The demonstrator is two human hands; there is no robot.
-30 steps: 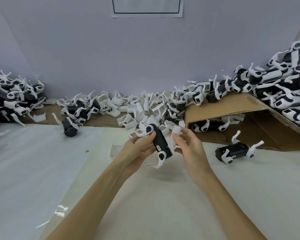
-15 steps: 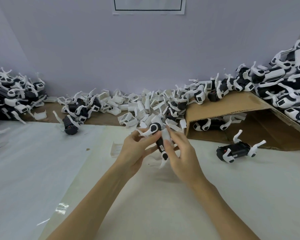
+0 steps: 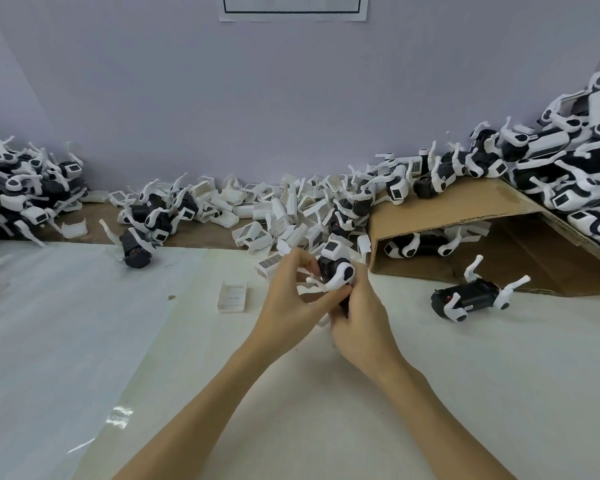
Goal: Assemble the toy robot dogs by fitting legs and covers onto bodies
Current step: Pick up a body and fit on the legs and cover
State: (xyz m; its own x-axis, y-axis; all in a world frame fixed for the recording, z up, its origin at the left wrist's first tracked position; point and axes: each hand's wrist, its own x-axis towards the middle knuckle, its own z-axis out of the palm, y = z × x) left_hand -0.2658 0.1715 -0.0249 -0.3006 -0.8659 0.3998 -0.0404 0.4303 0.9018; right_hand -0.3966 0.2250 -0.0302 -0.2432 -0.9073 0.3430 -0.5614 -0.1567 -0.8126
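Two hands meet over one toy dog body point(image 3: 328, 268), held just above the pale table point(image 3: 430, 393) near its middle; the left hand point(image 3: 291, 299) curls its fingers round the dark body from the left, the right hand point(image 3: 357, 317) clamps it from the near right, thumb pressed by a white leg point(image 3: 340, 277) already seated on the side; a white piece sits on the far end of the body, and whether the cover is fully home I cannot tell, since the fingers hide the join; my guess is that this dog is partway done, with legs on and the shell being pressed

Just left of the hands one loose cover point(image 3: 232, 296) lies flat on the table; to the right another dog point(image 3: 471, 297) lies on its back with legs up, seemingly waiting for its cover; beyond the hands a heap of white covers point(image 3: 274, 209) runs along the far edge, so plenty of parts remain

Farther right a cardboard ramp point(image 3: 465, 206) carries a big pile of dogs point(image 3: 568, 168) with white shells on, likely the finished lot; at the far left another pile point(image 3: 18, 188) sits against the wall, and a dark body point(image 3: 136, 251) lies apart from it; judging by the heaps, much is done and much is left
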